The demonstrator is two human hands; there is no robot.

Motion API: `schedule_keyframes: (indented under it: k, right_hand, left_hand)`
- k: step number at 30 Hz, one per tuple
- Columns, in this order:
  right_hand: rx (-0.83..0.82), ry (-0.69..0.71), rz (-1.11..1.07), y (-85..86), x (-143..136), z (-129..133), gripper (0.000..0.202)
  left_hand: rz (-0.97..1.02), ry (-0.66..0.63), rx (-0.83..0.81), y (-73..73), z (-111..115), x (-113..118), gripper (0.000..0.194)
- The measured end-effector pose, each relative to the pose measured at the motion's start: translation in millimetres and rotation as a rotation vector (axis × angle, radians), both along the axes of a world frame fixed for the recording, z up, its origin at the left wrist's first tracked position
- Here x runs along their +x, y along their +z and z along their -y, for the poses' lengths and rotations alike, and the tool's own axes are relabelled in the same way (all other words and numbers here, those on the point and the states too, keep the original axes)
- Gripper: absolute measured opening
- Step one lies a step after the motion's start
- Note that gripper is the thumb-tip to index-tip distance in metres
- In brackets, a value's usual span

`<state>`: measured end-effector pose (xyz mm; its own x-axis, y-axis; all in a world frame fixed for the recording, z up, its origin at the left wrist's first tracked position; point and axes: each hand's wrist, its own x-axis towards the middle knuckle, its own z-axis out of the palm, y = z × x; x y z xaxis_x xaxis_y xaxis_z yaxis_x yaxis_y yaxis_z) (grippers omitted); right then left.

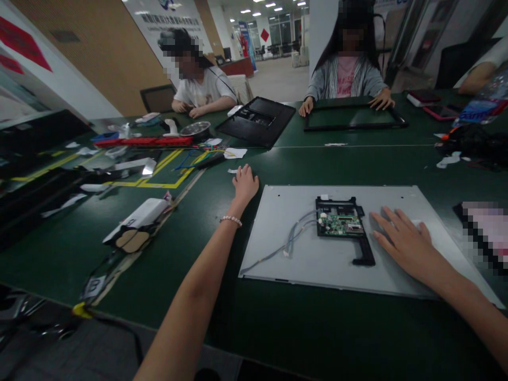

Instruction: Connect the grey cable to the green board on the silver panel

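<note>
The right hand [405, 241] is laid palm down on the grey panel [293, 203], its fingers spread apart, with nothing seen gripped between them. The circuit board [337, 225], set in a black bracket [365, 250], is placed directly to the left of this hand, on the same panel. Thumb and index finger are held just beside the bracket's right edge, and a narrow strip of panel is seen between; the bracket is not touched.

The panel's long axis is laid left to right, across the front of the body, and the board's longer side is lined up much the same way. From the bracket's right side, a leg is extended toward the body, close to the right thumb.

The left hand [245, 185] is rested on the green table [297, 323], off the panel, just beyond and to the left of its far left corner. Its fingers are slightly apart and no object is seen held; whether the small white scrap [232, 171] at its fingertips is touched cannot be told. By this hand, the board is found to the right and nearer the body, with grey cables [293, 233] run out on the side between. By the right hand, the board is clearly more closely neighboured.
</note>
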<state>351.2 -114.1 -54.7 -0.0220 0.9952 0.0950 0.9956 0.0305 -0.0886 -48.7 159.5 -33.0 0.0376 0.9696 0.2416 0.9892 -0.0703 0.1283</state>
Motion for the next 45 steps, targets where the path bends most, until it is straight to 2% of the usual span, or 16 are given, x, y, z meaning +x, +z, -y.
schedule_keyframes:
  k: [5,8,14,18,21,24,27,30,33,37,41,45]
  right_hand:
    - [0.009,0.01,-0.009,1.7,-0.9,0.1,0.059]
    - [0.01,0.006,-0.016,3.0,-1.5,0.3,0.059]
    - [-0.009,0.004,-0.021,2.2,0.7,-0.7,0.058]
    - [-0.016,0.002,-0.012,1.6,1.3,-1.6,0.058]
    - [-0.014,0.001,-0.003,2.4,0.1,-1.6,0.058]
    - [-0.006,0.007,-0.002,4.1,-1.3,-1.0,0.058]
    - [-0.007,0.011,-0.023,5.4,-1.2,-0.3,0.058]
    - [-0.015,0.0,-0.083,7.3,0.9,-0.7,0.058]
    - [0.041,-0.007,-0.191,14.8,1.2,-3.6,0.06]
    - [0.196,0.083,-0.342,37.2,-11.7,-8.7,0.061]
    - [0.207,0.227,-0.372,60.2,-40.4,-11.0,0.059]
    - [0.14,0.444,-0.364,68.5,-73.1,-16.2,0.058]
  left_hand:
    - [-0.006,-0.039,0.091,5.7,2.5,5.5,0.056]
    - [-0.011,-0.045,0.091,8.8,2.3,6.4,0.052]
    - [0.025,0.0,-0.018,2.8,-2.8,0.4,0.048]
    - [0.072,-0.031,0.042,0.1,-3.8,-2.6,0.051]
    - [0.145,-0.086,0.136,5.9,-2.3,-3.1,0.05]
    - [0.229,-0.206,0.217,19.8,5.8,0.3,0.049]
    - [0.275,-0.354,0.262,35.7,27.6,9.9,0.048]
    - [0.265,-0.534,0.257,46.0,65.4,23.6,0.046]
    - [0.191,-0.733,0.235,49.1,111.1,36.6,0.042]
    - [0.093,-0.919,0.225,44.7,160.8,48.6,0.035]
    - [0.034,-1.046,0.15,37.9,183.4,54.5,0.029]
    - [0.023,-1.108,0.072,35.3,188.9,55.9,0.033]
